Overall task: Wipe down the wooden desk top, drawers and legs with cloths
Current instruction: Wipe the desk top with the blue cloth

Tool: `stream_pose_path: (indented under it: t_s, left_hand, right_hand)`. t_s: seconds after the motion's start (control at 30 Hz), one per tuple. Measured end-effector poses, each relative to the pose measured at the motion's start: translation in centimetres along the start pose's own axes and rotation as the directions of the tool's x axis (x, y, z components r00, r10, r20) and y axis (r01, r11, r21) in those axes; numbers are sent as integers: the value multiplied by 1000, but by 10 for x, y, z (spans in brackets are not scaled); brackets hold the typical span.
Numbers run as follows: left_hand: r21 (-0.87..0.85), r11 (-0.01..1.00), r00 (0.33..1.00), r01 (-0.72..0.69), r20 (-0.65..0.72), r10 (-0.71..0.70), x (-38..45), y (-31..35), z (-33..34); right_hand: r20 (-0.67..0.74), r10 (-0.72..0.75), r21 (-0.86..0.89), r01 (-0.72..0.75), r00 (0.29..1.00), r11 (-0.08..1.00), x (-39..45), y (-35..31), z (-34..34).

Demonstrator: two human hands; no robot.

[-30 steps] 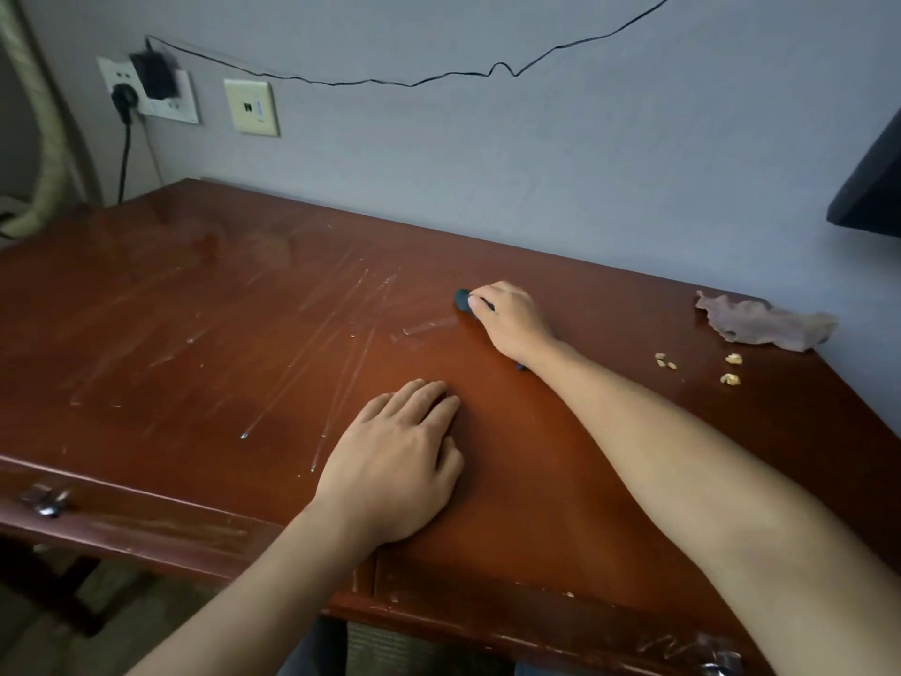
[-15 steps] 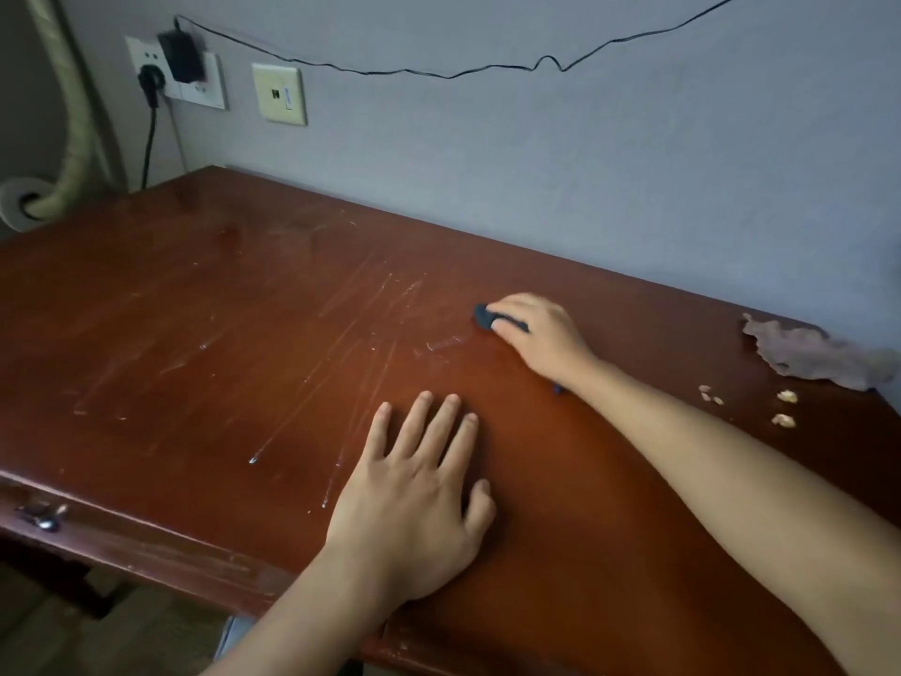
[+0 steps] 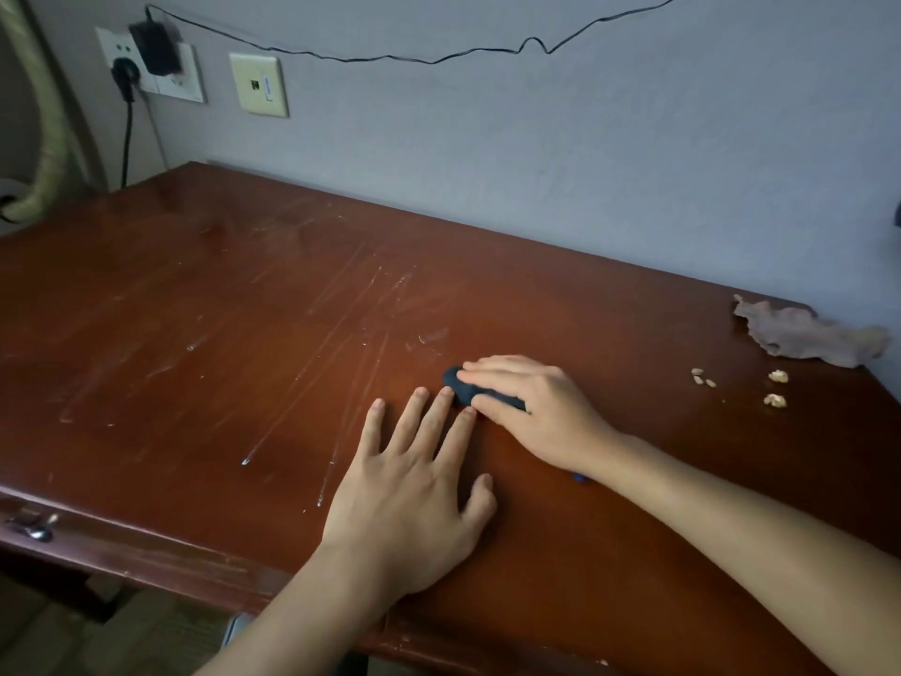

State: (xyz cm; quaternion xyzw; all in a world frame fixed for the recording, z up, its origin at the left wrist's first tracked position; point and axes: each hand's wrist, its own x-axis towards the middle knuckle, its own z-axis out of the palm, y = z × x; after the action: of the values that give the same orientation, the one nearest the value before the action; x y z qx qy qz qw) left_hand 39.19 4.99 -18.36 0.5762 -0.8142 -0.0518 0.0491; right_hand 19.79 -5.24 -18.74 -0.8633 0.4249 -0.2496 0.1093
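The red-brown wooden desk top point(image 3: 195, 334) shows pale streaks and scratches across its middle. My right hand point(image 3: 541, 407) is cupped over a small dark blue cloth point(image 3: 460, 383), holding it between thumb and fingers and pressing it on the wood; most of the cloth is hidden under the palm. Just in front of it my left hand point(image 3: 414, 485) rests flat on the desk with fingers spread, its fingertips almost touching the cloth. A crumpled brown rag point(image 3: 809, 336) lies at the far right by the wall.
Pale crumbs point(image 3: 775, 387) are scattered near the rag. A metal drawer handle point(image 3: 31, 524) shows below the front edge at left. On the wall are a socket with a black plug point(image 3: 151, 61) and a thin black cable point(image 3: 439, 58).
My right hand has slid the dark cloth back toward me, ending close to my left fingertips. My left hand has spread its fingers and stayed planted.
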Motion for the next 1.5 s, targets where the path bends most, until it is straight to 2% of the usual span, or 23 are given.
stream_pose_path:
  t_s: [0.13,0.33,0.47,0.6,0.77,0.87,0.97,1.07,1.1,1.23,1.33,1.5]
  left_hand:
    - [-34,999,997,5,-80,-8,3,-2,-1]
    - [-7,1000,999,-30,-20,30,24,-1,-11]
    - [-11,1000,999,-28,21,28,26,-3,-3]
    - [-22,1000,1000,-18,-19,17,25,-2,-2]
    - [-21,1000,1000,-8,-25,8,23,0,-3]
    - [-53,999,1000,-14,-13,13,25,1,-5]
    - [-85,996,1000,-18,-12,17,26,2,-7]
    - [-71,997,996,-39,-87,32,32,-2,2]
    - [-65,998,998,-26,-57,22,32,-4,2]
    - [-43,997,994,-59,-98,55,35,-9,14]
    - [-2,999,988,-54,-147,53,35,-10,17]
    - [-89,995,997,-39,-68,33,32,-5,7]
  right_hand:
    - [-5,-6,-25,6,1000,1000,26,22,-2]
    - [-119,224,-152,-241,967,958,129,94,-10]
    - [-141,326,-168,-348,935,922,156,110,-12]
    - [-69,256,-87,-261,964,961,119,82,-13]
    - [37,46,26,-47,998,999,16,29,-13]
    - [91,34,32,-37,995,999,8,42,-22]
    - [3,67,-40,-66,998,997,56,80,-25]
    - [-94,203,-100,-212,975,972,125,135,-29]
    - [-119,263,-100,-276,957,956,147,151,-31]
    - [-141,405,-104,-420,903,901,205,176,-25]
    - [-119,382,-139,-396,916,908,208,167,-23]
    - [-43,188,-85,-191,981,978,132,114,-22]
